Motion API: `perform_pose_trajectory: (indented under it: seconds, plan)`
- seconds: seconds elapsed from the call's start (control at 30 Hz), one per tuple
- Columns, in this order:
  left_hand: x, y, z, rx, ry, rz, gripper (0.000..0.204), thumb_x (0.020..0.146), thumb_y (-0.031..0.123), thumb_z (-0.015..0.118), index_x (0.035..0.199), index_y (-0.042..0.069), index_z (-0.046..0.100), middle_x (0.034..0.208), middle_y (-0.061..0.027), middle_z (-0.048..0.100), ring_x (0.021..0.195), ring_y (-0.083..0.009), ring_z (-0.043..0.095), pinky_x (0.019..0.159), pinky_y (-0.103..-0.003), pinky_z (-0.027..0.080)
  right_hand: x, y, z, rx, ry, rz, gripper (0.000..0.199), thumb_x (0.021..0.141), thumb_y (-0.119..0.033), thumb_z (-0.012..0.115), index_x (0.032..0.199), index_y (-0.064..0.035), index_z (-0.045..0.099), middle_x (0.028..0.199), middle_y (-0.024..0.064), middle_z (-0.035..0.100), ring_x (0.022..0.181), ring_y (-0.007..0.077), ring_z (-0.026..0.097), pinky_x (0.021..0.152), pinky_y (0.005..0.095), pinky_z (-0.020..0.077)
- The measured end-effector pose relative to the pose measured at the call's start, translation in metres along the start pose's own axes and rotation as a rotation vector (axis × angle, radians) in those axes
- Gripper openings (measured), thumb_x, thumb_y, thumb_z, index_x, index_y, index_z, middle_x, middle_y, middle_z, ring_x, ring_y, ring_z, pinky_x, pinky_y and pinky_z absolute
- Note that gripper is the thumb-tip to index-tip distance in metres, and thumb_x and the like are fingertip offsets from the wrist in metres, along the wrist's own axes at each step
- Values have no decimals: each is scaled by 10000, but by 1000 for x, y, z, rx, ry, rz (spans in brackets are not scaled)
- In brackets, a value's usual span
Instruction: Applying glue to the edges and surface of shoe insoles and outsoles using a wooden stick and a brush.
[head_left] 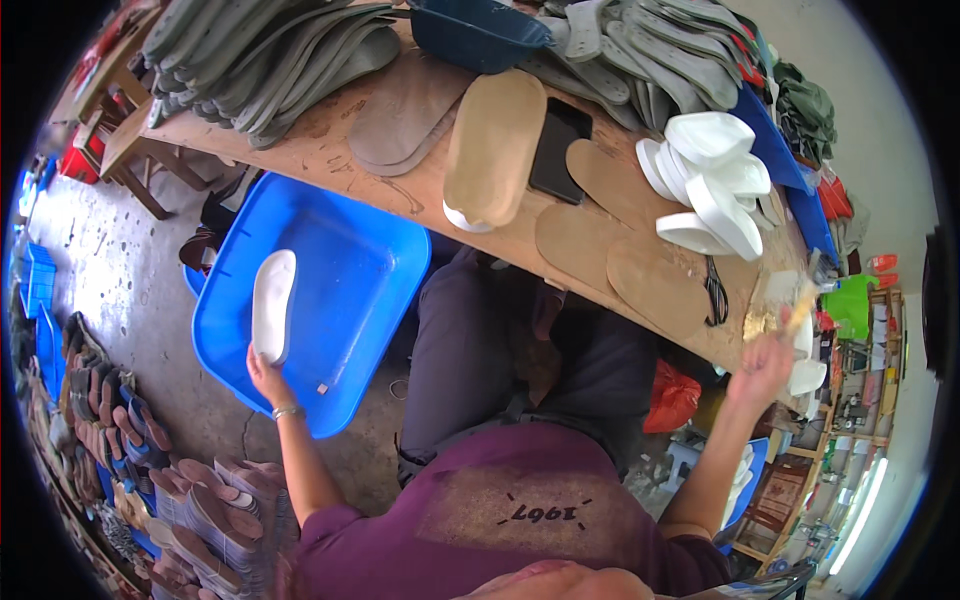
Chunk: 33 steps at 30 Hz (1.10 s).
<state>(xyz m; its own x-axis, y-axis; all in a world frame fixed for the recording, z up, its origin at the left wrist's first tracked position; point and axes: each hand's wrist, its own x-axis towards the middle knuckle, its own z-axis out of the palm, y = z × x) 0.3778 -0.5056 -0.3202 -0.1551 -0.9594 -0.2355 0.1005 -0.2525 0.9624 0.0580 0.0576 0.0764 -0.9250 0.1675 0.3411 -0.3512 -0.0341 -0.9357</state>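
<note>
Left hand [266,379] pinches, arm [306,462] extended outward; right hand [766,366] grips, elbow [692,518] bent.

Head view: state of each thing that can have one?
Left hand: closed on white sole
White sole: held
Blue tub: open
Right hand: closed on tool
Tool: blurred
Black phone: flat, unlit
Scissors: lying down, blades unclear
White pieces: piled
Grey soles: stacked
Tube light: lit

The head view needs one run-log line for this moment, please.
left hand: holds white sole at blue tub | right hand: holds blurred yellowish tool | table: brown soles, black phone, stacked white soles
</note>
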Motion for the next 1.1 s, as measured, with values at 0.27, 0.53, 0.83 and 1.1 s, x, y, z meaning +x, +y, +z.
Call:
perform_pose_trajectory:
  seconds: [0.27, 0.53, 0.83, 1.1]
  plan:
    - [-173, 243, 110, 352, -879, 328, 357, 912, 90, 395, 1209, 1, 572, 1159, -81, 609, 1061, -172, 567, 942, -295, 425, -72, 12, 86, 8, -520, 244, 257, 992, -200, 483, 1172, -17, 466, 1154, 175, 600, 1019, 254, 633, 778, 324, 530]
    - [-299, 258, 291, 65, -1476, 194, 514, 987, 434, 454, 1306, 32, 485, 1164, -66, 587, 1098, -152, 538, 959, -318, 426, -92, 27, -15, 89, -523, 319, 254, 943, -211, 598, 1099, -28, 518, 1154, 89, 604, 1041, 135, 560, 920, 262, 428]
    - [-437, 171, 346, -396, -1654, -262, 803, 912, 651, 378, 1410, 22, 343, 1338, -178, 501, 1202, -294, 528, 1016, -428, 431, -121, 39, -55, 44, -87, 278, 265, 979, -175, 503, 1193, -20, 492, 892, 8, 553, 753, 61, 496, 679, 214, 441]
    - [-437, 195, 365, -327, -1795, -1006, 754, 935, 658, 269, 1393, 74, 404, 1189, -213, 586, 1041, -321, 626, 868, -431, 533, -40, 1, -112, -558, -231, -463, 308, 909, -166, 636, 1175, -11, 626, 686, 65, 543, 552, 141, 493, 534, 268, 415]
